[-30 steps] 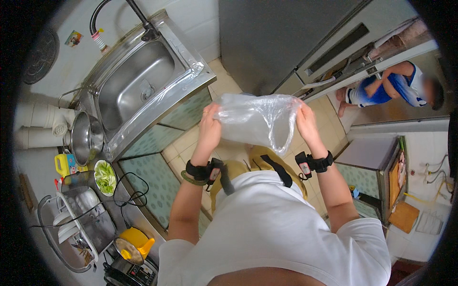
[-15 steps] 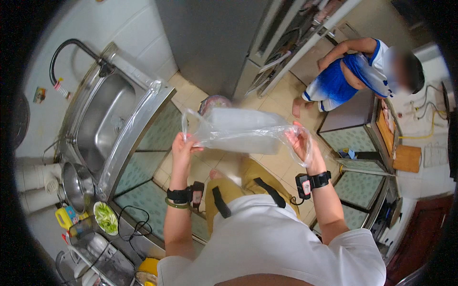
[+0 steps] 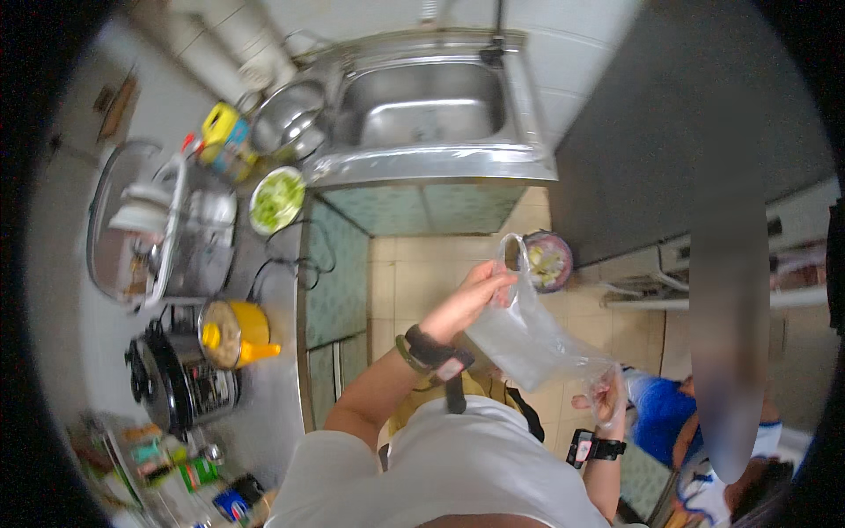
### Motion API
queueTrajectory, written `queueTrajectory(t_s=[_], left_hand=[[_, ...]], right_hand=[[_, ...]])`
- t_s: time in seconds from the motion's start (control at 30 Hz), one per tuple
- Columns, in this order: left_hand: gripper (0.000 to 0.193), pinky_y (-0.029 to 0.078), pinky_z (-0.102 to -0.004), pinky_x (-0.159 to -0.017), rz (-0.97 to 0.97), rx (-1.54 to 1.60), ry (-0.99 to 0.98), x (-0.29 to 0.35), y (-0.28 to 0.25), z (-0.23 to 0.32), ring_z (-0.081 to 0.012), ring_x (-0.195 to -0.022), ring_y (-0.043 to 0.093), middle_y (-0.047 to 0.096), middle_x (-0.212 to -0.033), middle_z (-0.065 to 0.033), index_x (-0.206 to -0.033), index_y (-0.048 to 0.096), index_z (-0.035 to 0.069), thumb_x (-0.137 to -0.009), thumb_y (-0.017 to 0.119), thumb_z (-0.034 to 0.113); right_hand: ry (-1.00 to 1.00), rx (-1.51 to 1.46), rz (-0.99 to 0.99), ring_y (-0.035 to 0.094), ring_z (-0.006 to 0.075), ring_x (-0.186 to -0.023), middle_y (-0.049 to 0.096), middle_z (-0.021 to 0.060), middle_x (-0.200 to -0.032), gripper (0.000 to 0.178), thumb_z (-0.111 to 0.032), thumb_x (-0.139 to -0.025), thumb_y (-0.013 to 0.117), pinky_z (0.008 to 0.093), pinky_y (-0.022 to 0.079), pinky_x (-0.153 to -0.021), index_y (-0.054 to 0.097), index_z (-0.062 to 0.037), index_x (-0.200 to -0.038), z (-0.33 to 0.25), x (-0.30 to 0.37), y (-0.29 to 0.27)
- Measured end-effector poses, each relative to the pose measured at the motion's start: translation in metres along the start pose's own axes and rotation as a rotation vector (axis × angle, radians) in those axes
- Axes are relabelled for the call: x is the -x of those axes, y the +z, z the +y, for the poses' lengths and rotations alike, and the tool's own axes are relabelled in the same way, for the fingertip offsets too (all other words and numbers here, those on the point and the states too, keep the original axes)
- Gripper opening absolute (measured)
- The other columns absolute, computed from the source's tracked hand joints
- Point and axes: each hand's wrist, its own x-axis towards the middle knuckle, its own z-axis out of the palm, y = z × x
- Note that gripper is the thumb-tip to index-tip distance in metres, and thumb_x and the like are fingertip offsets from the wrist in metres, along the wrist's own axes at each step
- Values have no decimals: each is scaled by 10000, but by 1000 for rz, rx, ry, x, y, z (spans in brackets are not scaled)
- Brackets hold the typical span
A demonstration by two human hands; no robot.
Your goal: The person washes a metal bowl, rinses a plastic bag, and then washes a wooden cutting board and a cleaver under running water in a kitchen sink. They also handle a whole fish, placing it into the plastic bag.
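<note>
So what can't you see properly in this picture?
In the head view:
Tap: its top is cut off by the upper edge.
Bucket: what's inside is too small and blurry to name.
Right hand: its fingers are blurred and partly covered by the plastic bag.
Pot: its lid makes the inside unclear.

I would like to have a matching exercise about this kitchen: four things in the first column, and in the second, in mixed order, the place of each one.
1. clear plastic bag
2. yellow pot
3. green vegetables
4. round container

A. on the tiled floor
B. in a white dish
C. between the left hand and the right hand
D. on the counter, beside the black cooker

Pairs: 1-C; 2-D; 3-B; 4-A
</note>
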Motion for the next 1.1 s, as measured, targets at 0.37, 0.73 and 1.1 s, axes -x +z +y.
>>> queueTrajectory(t_s=[0.37,0.73,1.1], left_hand=[[172,396,-234,-738,190,-67,291,30,-38,44,-79,-791,489,557,-834,17,-895,606,72,-911,495,203],[200,407,-200,-627,234,51,351,6,-92,64,-41,-689,491,565,-827,26,-1066,574,65,-873,529,91],[290,475,-400,-675,344,-701,597,84,-68,2,-312,-806,616,620,-924,-168,-1095,540,54,-829,536,168]], right_hand=[[-142,365,-359,512,103,-582,605,-15,-798,266,-335,-896,585,245,500,-621,603,-84,-983,-34,27,116],[-239,509,-151,543,99,-726,625,15,-922,313,-367,-926,544,248,446,-642,595,-68,-1005,-27,-11,119],[-146,1424,-609,329,38,-499,408,-73,-573,344,-333,-953,497,208,230,-450,649,-27,-914,44,-11,187]])
